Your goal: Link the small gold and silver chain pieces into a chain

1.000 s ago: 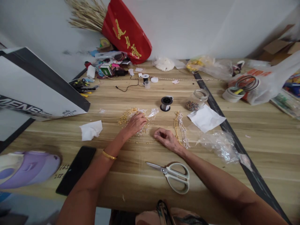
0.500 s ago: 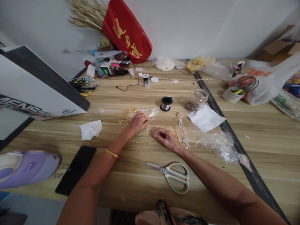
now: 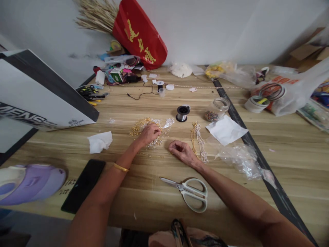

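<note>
My left hand (image 3: 151, 133) is over a pile of gold and silver beaded chains (image 3: 140, 126), its fingertips pinched at the pile's right side; what they grip is too small to tell. My right hand (image 3: 180, 150) rests on the table to the right, thumb and forefinger closed on the end of a thin gold chain (image 3: 154, 156) that runs left across the wood. Just right of this hand lie a gold chain (image 3: 193, 137) and silver chains (image 3: 202, 147). Scissors (image 3: 189, 192) lie nearer my body, and a wire spool (image 3: 182, 113) stands behind the hands.
A glass jar of beads (image 3: 216, 109), white paper (image 3: 226, 129) and clear plastic bags (image 3: 240, 159) lie to the right. On the left are a tissue (image 3: 100, 141), a black phone (image 3: 83, 186), a purple object (image 3: 38, 183) and a large box (image 3: 43, 99).
My left hand has shifted slightly left over the pile, uncovering more of the silver beads below it. My right hand has stayed in place.
</note>
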The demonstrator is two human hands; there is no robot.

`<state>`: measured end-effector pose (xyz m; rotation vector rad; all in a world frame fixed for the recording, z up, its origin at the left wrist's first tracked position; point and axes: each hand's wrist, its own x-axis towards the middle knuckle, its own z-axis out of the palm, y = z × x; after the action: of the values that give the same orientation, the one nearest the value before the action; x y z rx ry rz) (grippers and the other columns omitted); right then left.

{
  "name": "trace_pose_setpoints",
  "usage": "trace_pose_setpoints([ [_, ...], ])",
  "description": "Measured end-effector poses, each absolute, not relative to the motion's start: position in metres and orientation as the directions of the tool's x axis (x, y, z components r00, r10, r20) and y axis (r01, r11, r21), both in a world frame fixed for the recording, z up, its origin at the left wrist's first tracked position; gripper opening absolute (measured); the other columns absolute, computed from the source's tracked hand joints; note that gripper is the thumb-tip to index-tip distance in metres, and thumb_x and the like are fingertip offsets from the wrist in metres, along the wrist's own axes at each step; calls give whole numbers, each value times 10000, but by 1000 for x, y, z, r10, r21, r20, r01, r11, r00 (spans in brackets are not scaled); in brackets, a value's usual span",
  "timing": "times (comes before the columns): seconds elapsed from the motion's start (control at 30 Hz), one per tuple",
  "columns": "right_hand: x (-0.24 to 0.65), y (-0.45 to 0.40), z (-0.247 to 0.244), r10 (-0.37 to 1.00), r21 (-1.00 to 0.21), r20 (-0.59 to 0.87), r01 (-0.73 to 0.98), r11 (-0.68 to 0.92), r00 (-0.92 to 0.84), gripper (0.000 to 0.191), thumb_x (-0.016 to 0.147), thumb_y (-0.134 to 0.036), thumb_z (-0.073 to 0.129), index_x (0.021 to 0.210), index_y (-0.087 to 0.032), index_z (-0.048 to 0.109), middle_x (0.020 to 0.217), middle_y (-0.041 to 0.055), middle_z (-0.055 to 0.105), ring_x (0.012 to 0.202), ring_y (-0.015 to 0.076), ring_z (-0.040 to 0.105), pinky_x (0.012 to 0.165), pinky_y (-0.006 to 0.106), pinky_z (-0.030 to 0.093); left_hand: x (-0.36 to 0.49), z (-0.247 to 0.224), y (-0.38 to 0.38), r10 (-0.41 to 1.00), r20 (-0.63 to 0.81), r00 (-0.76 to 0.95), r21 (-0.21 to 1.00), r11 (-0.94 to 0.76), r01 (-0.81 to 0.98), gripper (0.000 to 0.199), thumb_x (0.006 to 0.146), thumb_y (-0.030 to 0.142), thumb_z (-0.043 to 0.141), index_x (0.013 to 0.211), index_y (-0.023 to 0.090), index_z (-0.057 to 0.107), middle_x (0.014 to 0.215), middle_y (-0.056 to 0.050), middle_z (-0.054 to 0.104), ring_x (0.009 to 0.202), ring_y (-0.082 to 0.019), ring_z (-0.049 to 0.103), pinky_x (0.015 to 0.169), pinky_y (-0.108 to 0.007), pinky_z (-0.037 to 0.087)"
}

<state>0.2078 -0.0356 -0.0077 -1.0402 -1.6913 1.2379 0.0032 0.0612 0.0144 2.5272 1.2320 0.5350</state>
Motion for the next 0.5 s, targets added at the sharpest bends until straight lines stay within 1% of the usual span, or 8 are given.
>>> trace_pose_setpoints([
  [0.13,208,-35,-7,926,-966,117,174,189,-358,228,840,-376,555,779,-157,569,631,-18,469,579,105,401,550,229,323,4,14,64,804,200,560,393,-589,706,175,821,169,526,726,148,671,757,-51,622,828,-191,528,828,-340,427],
  [0.33,207,-35,-8,925,-968,119,167,190,-360,218,843,-373,550,782,-164,564,629,-20,462,577,107,398,547,232,321,5,15,66,800,207,563,367,-597,714,183,830,189,527,713,151,663,744,-50,611,818,-189,517,866,-363,413],
  [0.5,208,-35,-11,926,-967,112,176,185,-360,233,841,-391,553,788,-164,571,637,-17,481,575,107,409,549,231,328,1,11,66,782,238,575,339,-622,705,159,816,170,538,727,164,669,747,-45,606,846,-195,523,841,-354,422],
])
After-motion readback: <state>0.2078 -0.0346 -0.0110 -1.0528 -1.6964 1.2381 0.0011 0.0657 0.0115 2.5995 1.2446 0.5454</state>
